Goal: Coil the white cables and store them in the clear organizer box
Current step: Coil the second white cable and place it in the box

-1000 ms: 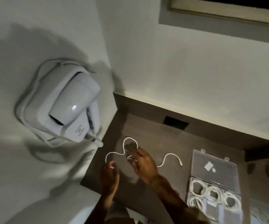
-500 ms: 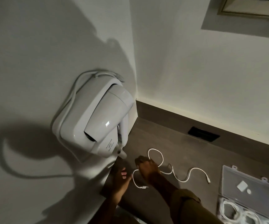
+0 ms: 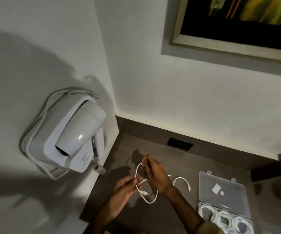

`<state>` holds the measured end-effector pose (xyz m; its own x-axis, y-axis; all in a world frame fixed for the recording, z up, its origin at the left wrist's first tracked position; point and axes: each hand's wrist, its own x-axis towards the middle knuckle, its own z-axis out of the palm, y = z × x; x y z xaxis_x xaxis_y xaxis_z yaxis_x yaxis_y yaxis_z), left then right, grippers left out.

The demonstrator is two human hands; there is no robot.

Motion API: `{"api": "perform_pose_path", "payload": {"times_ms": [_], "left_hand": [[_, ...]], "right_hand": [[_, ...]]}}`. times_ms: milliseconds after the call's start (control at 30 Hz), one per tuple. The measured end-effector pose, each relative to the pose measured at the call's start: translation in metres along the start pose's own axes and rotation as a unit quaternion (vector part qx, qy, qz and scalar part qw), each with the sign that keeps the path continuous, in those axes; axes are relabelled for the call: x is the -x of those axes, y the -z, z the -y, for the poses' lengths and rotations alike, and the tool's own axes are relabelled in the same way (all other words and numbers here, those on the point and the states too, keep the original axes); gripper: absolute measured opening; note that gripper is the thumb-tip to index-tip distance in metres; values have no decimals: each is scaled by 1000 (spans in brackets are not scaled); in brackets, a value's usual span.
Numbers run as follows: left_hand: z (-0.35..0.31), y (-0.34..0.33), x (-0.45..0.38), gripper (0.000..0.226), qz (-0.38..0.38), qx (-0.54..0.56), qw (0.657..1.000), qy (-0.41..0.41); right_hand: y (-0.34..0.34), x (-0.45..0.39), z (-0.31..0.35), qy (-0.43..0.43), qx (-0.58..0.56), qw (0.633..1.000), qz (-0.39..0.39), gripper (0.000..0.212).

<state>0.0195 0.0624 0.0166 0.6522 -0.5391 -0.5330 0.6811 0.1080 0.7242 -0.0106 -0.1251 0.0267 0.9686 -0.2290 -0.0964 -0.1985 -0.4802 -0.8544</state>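
Observation:
A thin white cable (image 3: 154, 199) is lifted off the dark wooden desk (image 3: 173, 159) in loose loops. My left hand (image 3: 125, 186) pinches it near one plug end, which hangs just below my fingers. My right hand (image 3: 156, 174) grips a higher loop of the same cable, a little farther back. The cable's other end (image 3: 182, 180) trails to the right on the desk. The clear organizer box (image 3: 220, 196) lies open at the lower right, its lid flat, with several coiled white cables (image 3: 224, 218) in its compartments.
A white wall-mounted hair dryer (image 3: 75, 141) hangs on the left wall, close to the desk's left edge. A black socket plate (image 3: 180, 144) sits in the desk's back ledge. A framed picture (image 3: 237, 24) hangs above. Two small white pieces (image 3: 217, 189) lie on the box lid.
Both hands have taken the cable up off the desk and drawn it into loops; earlier it lay flat with my hands resting on it. The camera view has tilted upward.

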Motion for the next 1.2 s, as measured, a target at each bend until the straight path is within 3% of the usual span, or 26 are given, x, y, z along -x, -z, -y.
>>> {"api": "perform_pose_path", "payload": {"times_ms": [67,200,333,400,533,633,767,867,900,967,1067,1200], "left_hand": [[-4,-18,1,30,37,7,999,-24],[-12,-60,2,45,111,6,990,-81],[-27,-97,2,47,144,43,980,-132],[-36,-110,2,50,145,46,978,-144],[-55,-125,-1,51,103,-46,964,-243],[-62,-128,-5,53,82,-152,930,-323],[-58,-131,-4,53,68,-294,875,-377],[-53,-136,4,52,67,-376,851,-360],[-55,-138,8,45,77,-385,858,-332],[-65,-147,20,30,163,-325,902,-232],[-82,-157,33,45,244,-211,933,-161],[-91,-161,43,78,340,-68,927,-143]], "right_hand": [[17,5,0,-8,-50,998,-32,14],[46,19,-1,-15,-91,993,-80,21],[59,42,10,29,-107,989,-94,13],[58,56,19,22,-92,991,-94,25],[57,87,33,5,-16,997,-71,26],[70,106,50,8,61,994,-89,5],[102,115,76,40,180,975,-127,17],[136,108,89,106,249,947,-174,14],[149,104,93,126,259,939,-188,15],[171,91,94,154,254,928,-224,11],[191,71,87,135,187,934,-273,10],[150,73,74,70,13,971,-229,28]]}}
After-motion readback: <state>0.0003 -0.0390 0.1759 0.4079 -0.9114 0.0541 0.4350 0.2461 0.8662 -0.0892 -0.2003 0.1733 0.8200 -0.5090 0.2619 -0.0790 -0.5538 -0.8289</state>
